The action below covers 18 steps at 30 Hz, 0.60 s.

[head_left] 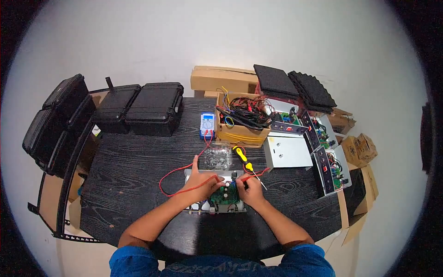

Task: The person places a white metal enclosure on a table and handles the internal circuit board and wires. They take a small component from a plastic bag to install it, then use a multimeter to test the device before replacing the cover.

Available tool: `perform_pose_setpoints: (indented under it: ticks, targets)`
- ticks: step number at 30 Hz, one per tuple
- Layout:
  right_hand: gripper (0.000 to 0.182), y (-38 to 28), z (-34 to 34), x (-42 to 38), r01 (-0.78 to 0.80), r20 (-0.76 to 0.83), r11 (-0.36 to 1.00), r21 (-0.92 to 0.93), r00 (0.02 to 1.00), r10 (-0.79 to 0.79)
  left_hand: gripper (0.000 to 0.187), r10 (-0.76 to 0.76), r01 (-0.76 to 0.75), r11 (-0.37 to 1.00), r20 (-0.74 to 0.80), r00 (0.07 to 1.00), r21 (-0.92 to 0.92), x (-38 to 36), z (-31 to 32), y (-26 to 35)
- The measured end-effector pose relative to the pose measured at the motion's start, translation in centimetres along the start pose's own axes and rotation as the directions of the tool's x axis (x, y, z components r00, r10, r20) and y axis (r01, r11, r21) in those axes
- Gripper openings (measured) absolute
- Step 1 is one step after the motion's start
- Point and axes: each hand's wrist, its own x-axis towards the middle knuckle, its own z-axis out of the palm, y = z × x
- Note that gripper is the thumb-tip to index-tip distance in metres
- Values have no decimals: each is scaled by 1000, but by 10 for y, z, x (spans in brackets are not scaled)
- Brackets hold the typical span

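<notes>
A green circuit board (225, 195) lies in an open white metal case (188, 175) at the table's near middle. Over the board's left part, my left hand (199, 183) holds a red test probe in closed fingers. At the board's right edge my right hand (250, 188) is closed on another red-wired probe. The red leads run to a blue multimeter (207, 125) with a lit display. Just beyond the case sit a clear tray of small screws (218, 157) and a yellow and black screwdriver (243, 159), its shaft reaching past my right hand.
A cardboard box of cables (244, 134) stands behind the tray. To the right are a white metal cover (288, 153) and several opened units with boards (326, 171). Black hard cases (154, 108) stand at the back left, black foam (311, 90) at the back right.
</notes>
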Motion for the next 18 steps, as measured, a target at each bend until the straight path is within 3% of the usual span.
perform_pose_setpoints:
  ticks: [14,18]
  targets:
    - [13,4,4,0,35,-58,999,32,998,-33,24,35,-35,999,-22,999,-18,-3,-4,2]
    - [13,7,5,-2,-30,-37,999,34,999,31,25,35,-35,999,-1,999,-21,-4,-9,5]
